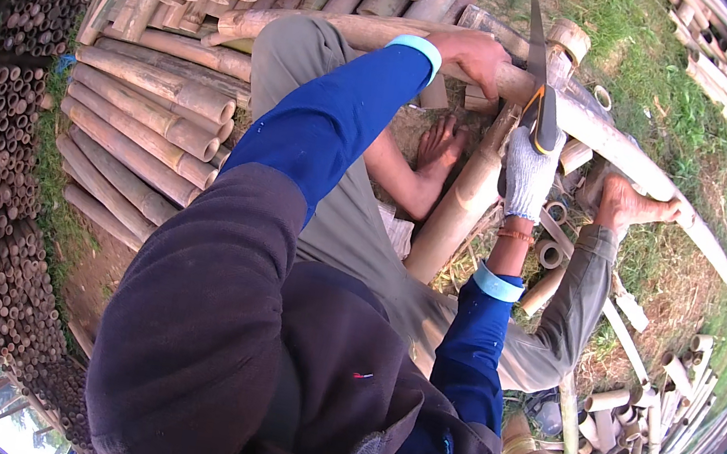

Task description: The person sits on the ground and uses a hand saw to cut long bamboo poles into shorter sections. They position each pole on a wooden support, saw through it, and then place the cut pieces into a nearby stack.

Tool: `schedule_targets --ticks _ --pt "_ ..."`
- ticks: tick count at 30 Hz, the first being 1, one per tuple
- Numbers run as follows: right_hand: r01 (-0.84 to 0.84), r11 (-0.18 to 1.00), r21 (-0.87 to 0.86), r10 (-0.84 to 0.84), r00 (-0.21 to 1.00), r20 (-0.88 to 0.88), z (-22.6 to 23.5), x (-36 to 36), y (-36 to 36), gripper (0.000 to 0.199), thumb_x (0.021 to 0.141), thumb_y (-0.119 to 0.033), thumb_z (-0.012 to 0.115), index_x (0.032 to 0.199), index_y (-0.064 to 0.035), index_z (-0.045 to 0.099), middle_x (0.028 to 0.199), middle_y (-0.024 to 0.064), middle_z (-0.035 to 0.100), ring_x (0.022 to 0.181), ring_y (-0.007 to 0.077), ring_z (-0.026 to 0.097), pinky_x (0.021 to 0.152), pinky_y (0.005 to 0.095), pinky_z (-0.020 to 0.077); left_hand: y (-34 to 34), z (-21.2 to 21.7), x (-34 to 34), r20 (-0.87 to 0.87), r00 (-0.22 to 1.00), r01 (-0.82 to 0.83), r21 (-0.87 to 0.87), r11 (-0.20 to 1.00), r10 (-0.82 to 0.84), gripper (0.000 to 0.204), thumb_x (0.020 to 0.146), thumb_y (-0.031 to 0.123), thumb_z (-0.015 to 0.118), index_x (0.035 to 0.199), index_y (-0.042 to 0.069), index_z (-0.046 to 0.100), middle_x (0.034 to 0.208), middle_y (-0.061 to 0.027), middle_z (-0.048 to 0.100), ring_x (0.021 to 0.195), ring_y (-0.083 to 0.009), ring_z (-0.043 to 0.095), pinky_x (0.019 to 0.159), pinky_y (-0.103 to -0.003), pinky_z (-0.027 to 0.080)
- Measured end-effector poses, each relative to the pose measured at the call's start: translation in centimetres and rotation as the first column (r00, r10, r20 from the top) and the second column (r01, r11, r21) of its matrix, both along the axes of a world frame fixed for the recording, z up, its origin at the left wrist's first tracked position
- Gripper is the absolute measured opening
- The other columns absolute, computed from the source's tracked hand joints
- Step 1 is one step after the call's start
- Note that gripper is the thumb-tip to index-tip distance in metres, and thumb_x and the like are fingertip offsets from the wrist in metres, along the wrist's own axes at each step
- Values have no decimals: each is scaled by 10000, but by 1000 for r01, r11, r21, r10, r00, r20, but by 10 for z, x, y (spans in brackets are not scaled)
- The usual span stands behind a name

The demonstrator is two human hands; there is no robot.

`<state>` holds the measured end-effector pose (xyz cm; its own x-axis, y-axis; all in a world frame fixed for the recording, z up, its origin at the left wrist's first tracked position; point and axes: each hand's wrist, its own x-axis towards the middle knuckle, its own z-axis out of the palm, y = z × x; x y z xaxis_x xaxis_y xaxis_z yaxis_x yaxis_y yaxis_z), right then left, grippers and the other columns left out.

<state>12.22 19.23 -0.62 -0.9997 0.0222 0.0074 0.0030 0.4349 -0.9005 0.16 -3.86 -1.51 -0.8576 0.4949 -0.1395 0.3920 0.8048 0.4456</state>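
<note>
A worker wears a dark brown-black top, its fabric creased at the shoulder, with a small red-and-white mark on the front. From beneath it run a royal-blue left sleeve and right sleeve, finished with a pale-blue left cuff and right cuff; white specks dot the right one. The left hand is bare, while the right hand wears a whitish knitted glove above a thin orange-brown bracelet. Grey-olive trousers end above a bare left foot and right foot.
</note>
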Motion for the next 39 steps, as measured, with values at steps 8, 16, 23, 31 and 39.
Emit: schedule_targets --ticks 8,16,23,31,39 --pt "-86 979 185 77 996 56 81 260 54 726 857 33 632 1563 17 464 1373 183 591 1220 292 624 1106 398 494 -12 -17 -1 0 1000 -13 43 999 13 772 682 487 893 1291 34 753 1068 -253 799 955 -426 767 871 -506 607" --pt "-14 996 -88 7 996 -84 -3 50 11 346 965 -62 685 1290 -17 575 1078 120 645 976 233 642 897 362 550 4 -18 -1 -3 1000 -20 4 1000 20 831 676 518 880 1330 24 739 1118 -261 798 1052 -440 768 951 -508 604" --pt "20 998 -66 -19 1000 17 21 125 19 583 916 -56 735 1459 -36 523 1279 206 686 1157 324 718 1015 414 566 -8 -21 -4 -67 997 31 -30 999 -33 877 701 538 885 1398 35 713 1227 -251 786 1117 -417 757 991 -483 588" --pt "-30 997 75 20 990 141 66 223 56 678 845 41 629 1510 2 500 1398 204 616 1301 333 653 1160 411 487 -4 -22 -7 156 987 28 51 998 -36 933 684 538 890 1412 -11 691 1251 -309 759 1116 -436 754 1020 -475 584" --pt "10 998 -60 -15 997 -78 5 46 3 425 943 -53 710 1339 -19 561 1133 151 663 1004 269 668 955 379 555 -8 -15 -21 136 989 47 50 998 -54 883 704 526 899 1379 -11 709 1173 -265 792 1048 -393 773 972 -461 590"
